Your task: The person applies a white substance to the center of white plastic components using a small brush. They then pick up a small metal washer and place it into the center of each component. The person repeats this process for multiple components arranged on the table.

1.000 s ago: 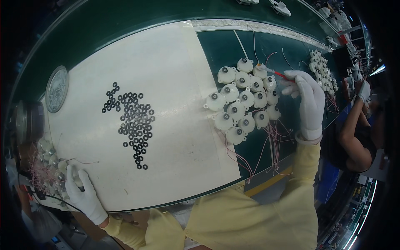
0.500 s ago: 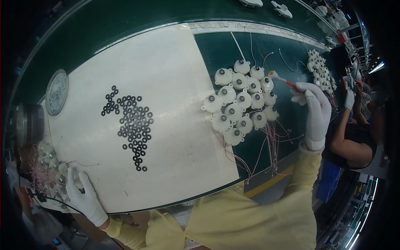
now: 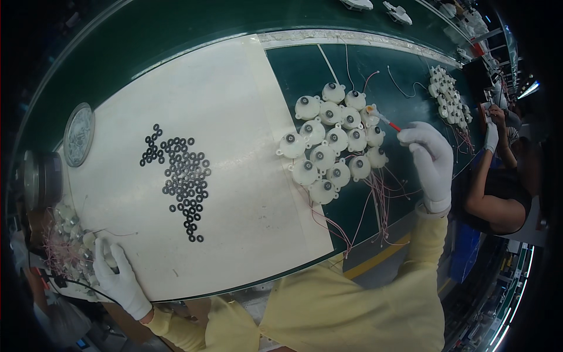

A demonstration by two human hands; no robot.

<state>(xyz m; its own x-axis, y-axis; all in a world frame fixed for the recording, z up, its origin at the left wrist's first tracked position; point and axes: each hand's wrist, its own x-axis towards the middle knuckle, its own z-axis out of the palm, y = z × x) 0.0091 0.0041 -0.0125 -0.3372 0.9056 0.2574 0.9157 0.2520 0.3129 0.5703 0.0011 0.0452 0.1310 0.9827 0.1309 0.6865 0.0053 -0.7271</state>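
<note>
My right hand (image 3: 431, 161), in a white glove, pinches a small brush (image 3: 387, 122) with a red handle. Its pale bristle end, tinged orange, reaches the top of a round white motor (image 3: 369, 117) at the right edge of a cluster. Many of these motors (image 3: 336, 139) carry a dark ring at the centre, and pink wires trail from them. My left hand (image 3: 117, 276), also gloved, lies at the near left beside a heap of motors and pink wires (image 3: 65, 243). Its thumb and fingers are apart, with a pale part showing between them.
Loose black rings (image 3: 186, 176) lie scattered on the white sheet (image 3: 246, 205). A round clear dish (image 3: 79, 135) and a dark round container (image 3: 42, 179) stand at the left. More motors (image 3: 448, 97) sit at the far right, near another person's gloved hand (image 3: 491, 138).
My right hand has moved left and slightly down, bringing the brush tip onto the motor. The view has shifted a little; my left hand stays in place.
</note>
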